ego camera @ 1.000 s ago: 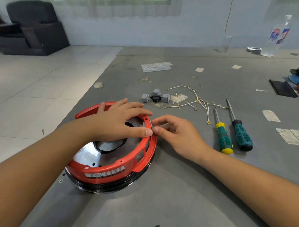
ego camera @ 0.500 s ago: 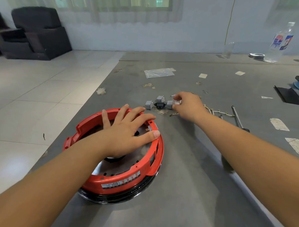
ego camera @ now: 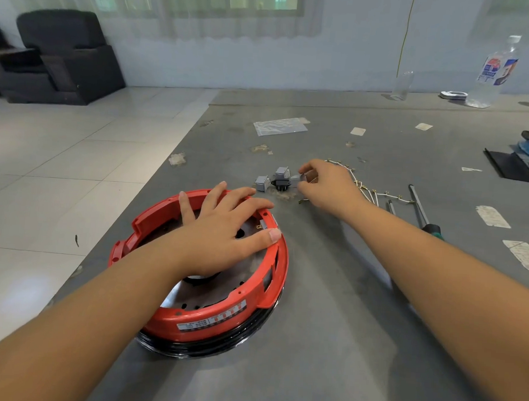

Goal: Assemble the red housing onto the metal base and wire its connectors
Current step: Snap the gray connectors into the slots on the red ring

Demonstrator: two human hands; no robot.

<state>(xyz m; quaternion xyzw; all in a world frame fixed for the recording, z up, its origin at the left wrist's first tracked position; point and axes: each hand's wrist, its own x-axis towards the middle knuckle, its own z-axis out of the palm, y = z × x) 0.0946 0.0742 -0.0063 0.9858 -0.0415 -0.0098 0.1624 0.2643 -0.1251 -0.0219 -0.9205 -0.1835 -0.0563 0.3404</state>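
Right hand point(ego camera: 327, 186) newly pinching boxy connector point(ego camera: 297, 178)

A grey table point(ego camera: 327, 339) carried the red housing point(ego camera: 209, 319) near its left edge. Beyond it lay grey connectors point(ego camera: 262, 183), white wires point(ego camera: 375, 194), a screwdriver point(ego camera: 423, 213) and a plastic bag point(ego camera: 280, 126). A water bottle point(ego camera: 493, 74) stood at the far edge.

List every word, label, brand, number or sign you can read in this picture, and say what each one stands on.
No text can be read.
White stickers on the red housing: printed lines and red marks, too small and blurred to read.
Bottle label on the clear plastic bottle: a red and blue design, lettering too blurred to read.
Paper scraps on the table: no print can be made out.
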